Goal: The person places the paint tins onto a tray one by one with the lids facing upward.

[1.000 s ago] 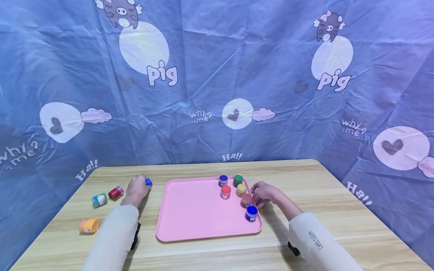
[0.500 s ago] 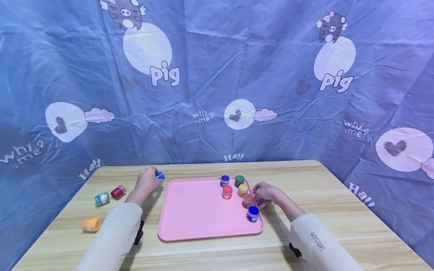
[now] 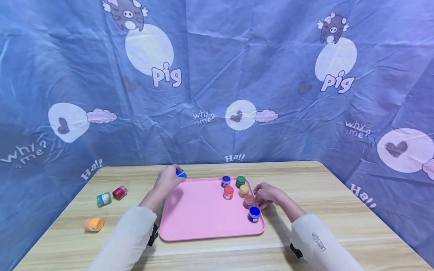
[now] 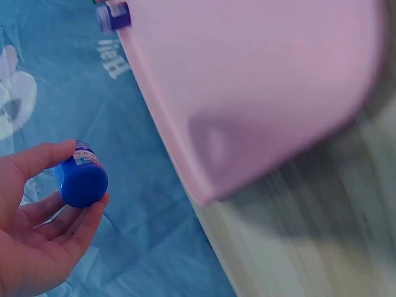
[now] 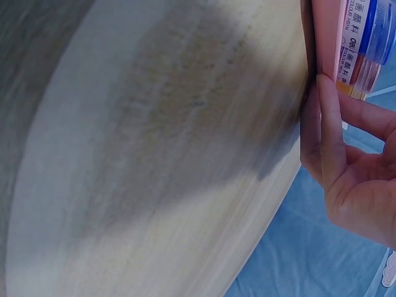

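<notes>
It's a small blue paint jar (image 4: 83, 176), tipped over, its deep-blue round end facing the left wrist camera, a pale printed label on its side. Ten jars on show, one pink tray (image 3: 203, 218)! Six stand on that tray, right of the frame's centre: violet-blue jar (image 3: 225, 181), green jar (image 3: 240, 181), coral-red jar (image 3: 228, 192), yellow jar (image 3: 243, 191), brown jar (image 3: 249, 201), royal-blue jar (image 3: 254, 214). Three more lie sideways on the bench (image 3: 291, 177) at lower left: teal jar (image 3: 104, 199), dark-red jar (image 3: 119, 192), orange jar (image 3: 94, 224). And the tenth? Pinched in the person's left grip (image 3: 167, 180), between thumb and fingertips, near the tray's upper left corner, just left of the frame's middle; in the head view it pokes out on the grip's right side. The right grip (image 3: 268, 195) is released, fingers extended and touching the tray's right edge, well apart from the tipped jar.
</notes>
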Motion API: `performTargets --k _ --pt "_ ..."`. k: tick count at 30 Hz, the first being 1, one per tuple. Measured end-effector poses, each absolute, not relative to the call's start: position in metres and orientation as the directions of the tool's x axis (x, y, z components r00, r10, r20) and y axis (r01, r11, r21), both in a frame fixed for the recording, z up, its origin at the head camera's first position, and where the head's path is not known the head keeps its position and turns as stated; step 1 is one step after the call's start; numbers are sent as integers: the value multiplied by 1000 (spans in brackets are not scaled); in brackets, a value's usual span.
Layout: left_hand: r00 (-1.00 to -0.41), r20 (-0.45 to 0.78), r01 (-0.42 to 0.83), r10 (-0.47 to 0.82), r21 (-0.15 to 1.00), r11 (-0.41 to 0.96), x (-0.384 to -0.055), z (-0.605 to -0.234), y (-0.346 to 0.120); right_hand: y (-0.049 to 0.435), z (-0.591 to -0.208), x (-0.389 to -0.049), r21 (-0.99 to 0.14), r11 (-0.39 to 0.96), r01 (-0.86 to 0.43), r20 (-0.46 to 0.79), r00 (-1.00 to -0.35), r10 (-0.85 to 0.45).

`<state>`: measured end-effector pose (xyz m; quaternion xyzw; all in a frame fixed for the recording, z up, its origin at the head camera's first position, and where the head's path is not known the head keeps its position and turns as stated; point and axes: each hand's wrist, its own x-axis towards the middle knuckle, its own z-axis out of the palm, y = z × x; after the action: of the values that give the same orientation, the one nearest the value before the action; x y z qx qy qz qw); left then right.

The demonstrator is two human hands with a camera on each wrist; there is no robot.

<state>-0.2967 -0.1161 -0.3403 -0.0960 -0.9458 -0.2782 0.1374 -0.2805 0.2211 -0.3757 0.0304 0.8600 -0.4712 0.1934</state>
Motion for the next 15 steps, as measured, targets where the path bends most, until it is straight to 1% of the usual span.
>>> performTargets --k 10,15 --pt "-928 329 327 178 485 811 -287 -339 -88 224 -378 -283 -800 549 242 -365 -923 -124" --pt "-930 313 333 194 487 808 -284 -339 -77 223 -379 -283 -807 542 235 -363 -921 -141"
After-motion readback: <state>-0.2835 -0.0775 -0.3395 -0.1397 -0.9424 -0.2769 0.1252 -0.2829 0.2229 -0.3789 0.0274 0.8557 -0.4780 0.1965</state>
